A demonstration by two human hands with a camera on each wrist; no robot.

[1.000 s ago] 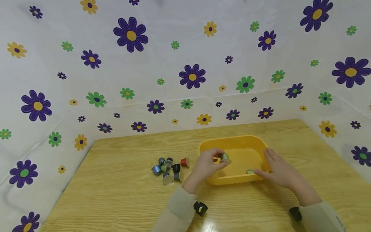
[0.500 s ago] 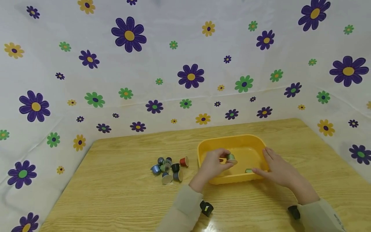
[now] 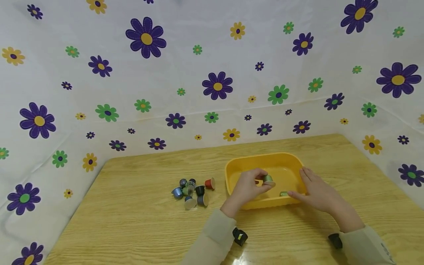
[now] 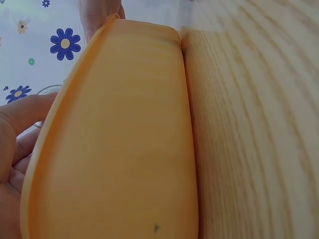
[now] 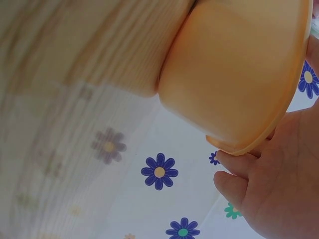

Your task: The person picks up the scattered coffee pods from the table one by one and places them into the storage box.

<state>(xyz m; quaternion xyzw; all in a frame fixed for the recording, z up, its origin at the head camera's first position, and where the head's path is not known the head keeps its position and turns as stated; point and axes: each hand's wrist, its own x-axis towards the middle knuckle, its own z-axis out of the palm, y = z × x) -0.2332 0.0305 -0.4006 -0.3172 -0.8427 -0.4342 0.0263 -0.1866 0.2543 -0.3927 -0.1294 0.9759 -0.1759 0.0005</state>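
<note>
Above the yellow tray [image 3: 269, 203], my left hand [image 3: 246, 187] pinches a light green coffee capsule [image 3: 267, 179] between thumb and fingers, its pale lid side facing down. Another green capsule [image 3: 283, 193] lies inside the tray by the front wall, close to my right thumb. My right hand [image 3: 319, 193] holds the tray's front right corner, fingers along the right rim and thumb over the front one. Seen from the right wrist, that hand [image 5: 284, 174] has fingertips outside the rim. In the left wrist view, the tray's outer wall [image 4: 119, 129] hides much of the left hand [image 4: 17, 144].
A loose pile of several coffee capsules [image 3: 188, 190], blue, black, green and grey, lies on the wooden table [image 3: 142, 224] left of the tray. One red capsule [image 3: 209, 183] sits at the pile's right edge. A flowered cloth [image 3: 185, 73] hangs behind and at both sides.
My left hand has moved to the right over the tray, carrying the green capsule. The right hand keeps its place on the tray, and the pile looks the same.
</note>
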